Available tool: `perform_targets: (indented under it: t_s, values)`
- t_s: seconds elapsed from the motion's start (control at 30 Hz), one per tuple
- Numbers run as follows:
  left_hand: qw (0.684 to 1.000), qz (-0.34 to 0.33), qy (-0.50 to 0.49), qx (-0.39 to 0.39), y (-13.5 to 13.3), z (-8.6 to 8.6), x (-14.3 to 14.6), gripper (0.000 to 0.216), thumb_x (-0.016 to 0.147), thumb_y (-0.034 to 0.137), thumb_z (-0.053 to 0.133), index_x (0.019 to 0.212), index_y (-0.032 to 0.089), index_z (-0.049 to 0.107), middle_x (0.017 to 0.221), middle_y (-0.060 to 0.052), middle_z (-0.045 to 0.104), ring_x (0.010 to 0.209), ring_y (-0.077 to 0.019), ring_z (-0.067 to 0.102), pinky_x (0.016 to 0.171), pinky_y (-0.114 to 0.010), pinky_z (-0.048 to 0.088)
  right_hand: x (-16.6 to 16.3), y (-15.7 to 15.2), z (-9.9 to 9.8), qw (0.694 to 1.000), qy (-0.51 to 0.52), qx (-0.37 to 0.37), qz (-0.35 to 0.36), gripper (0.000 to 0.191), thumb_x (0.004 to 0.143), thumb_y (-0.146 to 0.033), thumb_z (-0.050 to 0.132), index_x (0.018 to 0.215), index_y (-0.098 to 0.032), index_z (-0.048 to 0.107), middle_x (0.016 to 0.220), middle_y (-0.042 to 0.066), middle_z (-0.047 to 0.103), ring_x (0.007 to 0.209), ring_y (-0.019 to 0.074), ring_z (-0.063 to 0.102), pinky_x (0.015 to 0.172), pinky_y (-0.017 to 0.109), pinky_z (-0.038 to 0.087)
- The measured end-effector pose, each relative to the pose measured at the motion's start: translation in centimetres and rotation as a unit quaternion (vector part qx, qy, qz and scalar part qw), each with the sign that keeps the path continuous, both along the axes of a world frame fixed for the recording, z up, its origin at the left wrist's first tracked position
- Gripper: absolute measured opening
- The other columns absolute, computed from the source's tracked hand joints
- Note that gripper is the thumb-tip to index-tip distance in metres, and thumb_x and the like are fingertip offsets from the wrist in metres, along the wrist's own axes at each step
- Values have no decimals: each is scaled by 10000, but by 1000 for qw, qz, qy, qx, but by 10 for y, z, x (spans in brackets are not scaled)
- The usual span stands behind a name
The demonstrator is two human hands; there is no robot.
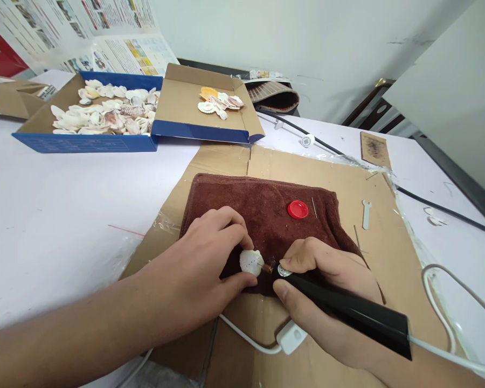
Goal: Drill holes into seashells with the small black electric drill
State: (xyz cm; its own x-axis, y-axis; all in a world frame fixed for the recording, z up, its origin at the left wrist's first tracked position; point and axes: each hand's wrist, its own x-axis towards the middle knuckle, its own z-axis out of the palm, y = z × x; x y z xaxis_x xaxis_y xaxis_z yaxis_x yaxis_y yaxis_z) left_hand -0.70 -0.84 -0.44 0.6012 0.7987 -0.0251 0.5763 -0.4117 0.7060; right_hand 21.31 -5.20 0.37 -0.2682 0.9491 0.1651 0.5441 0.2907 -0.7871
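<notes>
Between the thumb and fingers of my left hand (216, 258) is a small white seashell (251, 263) with a line of dark dots across it. My right hand (327, 275) grips a black rotary tool (347, 308), which has a white cable at its rear end. The thin bit at the tool's front meets the shell's right side; whether it has gone into the shell I cannot tell. Both hands rest over a folded brown towel (262, 199). A red cap (298, 209) and a thin metal pin (314, 208) lie on the towel beyond my right hand.
Cardboard (226, 159) lies under the towel. At the back left, a blue box (92, 143) holds many shells, with several more on its lid (186, 102). A small wrench (366, 214) lies to the right. A white inline switch (291, 337) sits near the front; a black cable (323, 144) crosses behind.
</notes>
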Motion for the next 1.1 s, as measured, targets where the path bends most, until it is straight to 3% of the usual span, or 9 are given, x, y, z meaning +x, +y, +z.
perform_targets:
  t_s: [1.1]
  values:
    - [1000,0,-3,13,1,-2,1,140,899,219,740,981,250,631,1226,-11,634,1141,-253,600,964,-438,503,-1,1,1,1000,6,10,4,248,833,-101,610,745,-260,440,619,-44,598,509,126,548,468,266,448]
